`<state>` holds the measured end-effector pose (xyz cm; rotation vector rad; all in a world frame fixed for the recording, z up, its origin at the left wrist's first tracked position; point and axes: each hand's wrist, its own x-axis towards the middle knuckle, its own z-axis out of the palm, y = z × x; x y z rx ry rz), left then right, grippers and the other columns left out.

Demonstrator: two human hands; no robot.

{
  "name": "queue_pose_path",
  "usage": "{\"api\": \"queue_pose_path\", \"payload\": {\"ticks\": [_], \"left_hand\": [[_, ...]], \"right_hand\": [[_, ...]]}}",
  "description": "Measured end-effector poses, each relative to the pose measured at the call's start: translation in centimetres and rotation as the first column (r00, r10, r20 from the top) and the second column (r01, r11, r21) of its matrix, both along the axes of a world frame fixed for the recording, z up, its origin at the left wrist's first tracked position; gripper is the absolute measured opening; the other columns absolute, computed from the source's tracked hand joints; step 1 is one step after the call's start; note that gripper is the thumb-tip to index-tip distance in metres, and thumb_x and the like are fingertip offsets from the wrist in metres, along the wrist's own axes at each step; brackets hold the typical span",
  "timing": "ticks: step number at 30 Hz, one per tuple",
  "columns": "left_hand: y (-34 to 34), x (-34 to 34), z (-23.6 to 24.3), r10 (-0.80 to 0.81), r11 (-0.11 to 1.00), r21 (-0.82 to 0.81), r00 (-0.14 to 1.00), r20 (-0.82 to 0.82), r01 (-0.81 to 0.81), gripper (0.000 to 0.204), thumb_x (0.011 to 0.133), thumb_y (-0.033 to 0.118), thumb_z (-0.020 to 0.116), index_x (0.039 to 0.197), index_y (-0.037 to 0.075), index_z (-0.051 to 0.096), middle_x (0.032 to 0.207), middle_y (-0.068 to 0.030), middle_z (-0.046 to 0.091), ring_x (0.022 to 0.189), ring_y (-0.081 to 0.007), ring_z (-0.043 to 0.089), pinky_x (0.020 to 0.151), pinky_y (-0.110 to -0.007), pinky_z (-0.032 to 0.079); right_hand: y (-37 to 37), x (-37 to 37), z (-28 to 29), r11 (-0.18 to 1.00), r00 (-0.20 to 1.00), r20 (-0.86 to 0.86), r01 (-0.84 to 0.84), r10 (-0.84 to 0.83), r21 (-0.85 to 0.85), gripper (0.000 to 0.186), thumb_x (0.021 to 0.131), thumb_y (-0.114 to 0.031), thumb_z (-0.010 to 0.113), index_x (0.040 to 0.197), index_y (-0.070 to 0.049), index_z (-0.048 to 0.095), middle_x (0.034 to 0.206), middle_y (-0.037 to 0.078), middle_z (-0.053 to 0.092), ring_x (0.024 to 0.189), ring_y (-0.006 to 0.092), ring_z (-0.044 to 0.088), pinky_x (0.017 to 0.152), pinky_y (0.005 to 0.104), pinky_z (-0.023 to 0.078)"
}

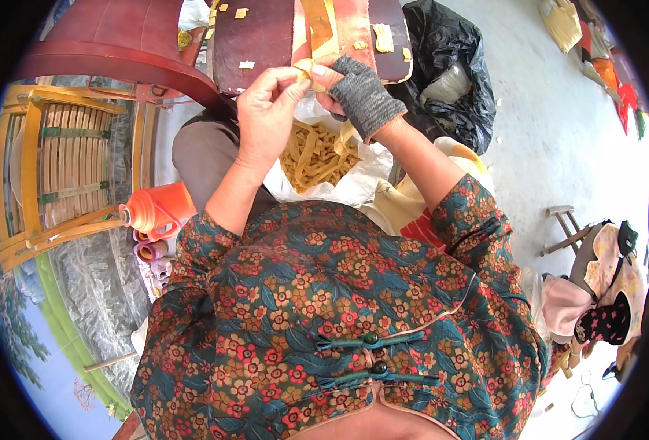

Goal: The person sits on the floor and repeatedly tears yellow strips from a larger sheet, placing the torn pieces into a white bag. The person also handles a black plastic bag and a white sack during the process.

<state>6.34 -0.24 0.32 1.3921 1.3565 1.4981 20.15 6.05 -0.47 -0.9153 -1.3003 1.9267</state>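
Observation:
Both hands meet over the near edge of a maroon padded seat (258, 44). My left hand (262, 110), bare, pinches a small pale-yellow folded strip (304, 67) between thumb and fingertips. On the other side of the same strip is my right hand (361, 95), in a grey knitted fingerless glove, its thumb and fingers closed on it. A long tan band (318, 22) lies across a pink cloth (379, 62) just beyond the fingers. Below the hands, a white plastic bag (350, 191) lies open, holding many folded yellow-brown strips (317, 158).
Small yellow scraps (384, 38) dot the seat. A black plastic bag (452, 73) sits on the floor at its right. To the left stand a wooden slatted chair (75, 158) and an orange flask (159, 209). A small stool (566, 227) and piled clothes (603, 286) are at the right.

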Motion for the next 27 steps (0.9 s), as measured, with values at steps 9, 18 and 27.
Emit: {"api": "queue_pose_path", "payload": {"ticks": [9, 18, 27], "left_hand": [[0.2, -2.9, 2.6, -0.002, 1.0, 0.003, 1.0, 0.027, 0.002, 0.01, 0.082, 0.003, 0.061, 0.092, 0.0, 0.061, 0.078, -0.003, 0.061, 0.072, -0.0091, 0.057, 0.069, -0.021, 0.046], [-1.4, -1.1, 1.9, -0.105, 0.991, -0.024, 0.665, -0.739, 0.129, 0.048, 0.071, 0.001, 0.065, 0.117, 0.004, 0.052, 0.107, -0.0122, 0.057, 0.101, -0.0272, 0.055, 0.088, -0.033, 0.043], [-0.6, -3.9, -2.5, 0.103, 0.962, 0.175, 0.315, -0.943, 0.208, 0.022, 0.073, 0.01, 0.056, 0.094, 0.011, 0.053, 0.085, -0.0039, 0.051, 0.076, -0.0232, 0.052, 0.067, -0.035, 0.04]], "right_hand": [[2.1, 2.2, 0.0, 0.975, 0.908, -0.403, 0.019, -0.11, -0.223, 0.036, 0.085, -0.046, 0.054, 0.082, -0.01, 0.055, 0.05, -0.001, 0.041, 0.038, 0.007, 0.028, 0.038, 0.0196, 0.023], [-0.5, 0.1, 0.1, 0.991, 0.982, 0.139, -0.131, 0.127, 0.017, 0.018, 0.078, -0.021, 0.063, 0.072, -0.006, 0.056, 0.058, 0.002, 0.055, 0.045, 0.0086, 0.046, 0.041, 0.0222, 0.037], [-0.8, -0.7, -1.6, 0.783, 0.841, 0.482, -0.465, 0.245, 0.414, 0.033, 0.084, -0.032, 0.049, 0.088, 0.0, 0.056, 0.073, 0.014, 0.06, 0.069, 0.0255, 0.06, 0.066, 0.0354, 0.046]]}}
